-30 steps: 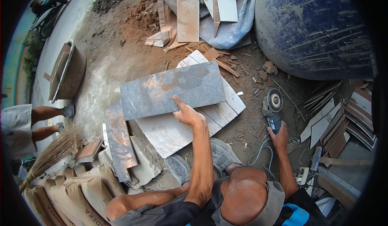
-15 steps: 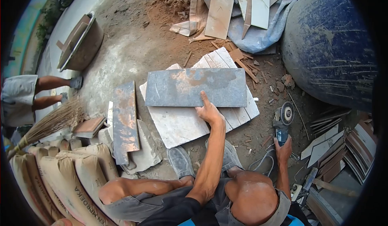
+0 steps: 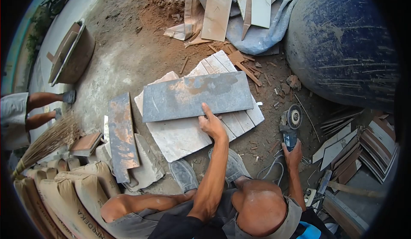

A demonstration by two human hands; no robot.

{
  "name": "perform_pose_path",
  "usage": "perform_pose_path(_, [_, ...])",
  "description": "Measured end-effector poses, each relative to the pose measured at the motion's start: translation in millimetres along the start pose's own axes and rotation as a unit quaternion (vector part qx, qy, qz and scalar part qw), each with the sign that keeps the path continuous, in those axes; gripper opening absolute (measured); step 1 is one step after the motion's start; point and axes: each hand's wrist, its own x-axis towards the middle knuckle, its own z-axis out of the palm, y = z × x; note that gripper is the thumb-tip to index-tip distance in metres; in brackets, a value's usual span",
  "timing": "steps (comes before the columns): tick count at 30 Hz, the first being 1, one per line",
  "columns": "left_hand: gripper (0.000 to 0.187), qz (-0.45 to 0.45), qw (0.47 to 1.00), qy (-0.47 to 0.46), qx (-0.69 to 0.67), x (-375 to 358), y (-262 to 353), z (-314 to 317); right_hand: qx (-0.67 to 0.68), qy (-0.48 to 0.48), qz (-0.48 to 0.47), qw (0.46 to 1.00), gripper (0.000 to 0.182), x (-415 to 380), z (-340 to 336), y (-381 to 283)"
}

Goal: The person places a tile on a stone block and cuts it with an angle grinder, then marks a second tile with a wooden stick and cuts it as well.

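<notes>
A dark grey rectangular tile [image 3: 188,100], stained with brown dust, lies across a pale, grooved slab [image 3: 177,138] on the ground. My left hand [image 3: 211,124] grips the tile's near edge, thumb on top and the other fingers tucked partly out of sight beneath. Off to the right, my right hand [image 3: 293,155] is wrapped around the body of an angle grinder [image 3: 290,132]. The grinder's disc [image 3: 294,116] faces up, apart from the tile. A cable [image 3: 270,167] loops on the ground by that hand.
Another stained tile [image 3: 123,132] leans left of the slab. Paper sacks [image 3: 81,190], a broom [image 3: 53,138] and a tub [image 3: 73,53] stand farther left. A blue drum [image 3: 342,46] and stacked tiles [image 3: 376,149] are at right. Another person's legs [image 3: 40,102] show at far left.
The whole view has shifted a little, moving most things leftward. The dark tile has turned slightly on the slab, its right end now higher. Both hands keep their holds.
</notes>
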Motion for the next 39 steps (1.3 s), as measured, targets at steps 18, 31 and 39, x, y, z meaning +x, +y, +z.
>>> perform_pose_path(18, [0.050, -0.071, 0.960, -0.245, 0.113, -42.5, -10.3, -18.9, 0.012, -0.018, 0.010, 1.000, 0.067, 0.4, -1.7, -2.9])
perform_pose_path(31, [0.022, 0.559, 0.568, -0.409, 0.445, 79.7, 44.4, 156.4, 0.012, -0.003, 0.011, 1.000, 0.068, 0.1, -0.4, -0.3])
perform_pose_path(39, [0.020, 0.586, 0.221, -0.429, 0.651, 72.3, 45.2, 201.0, 0.026, -0.005, 0.014, 1.000, 0.068, 0.9, -1.0, -1.5])
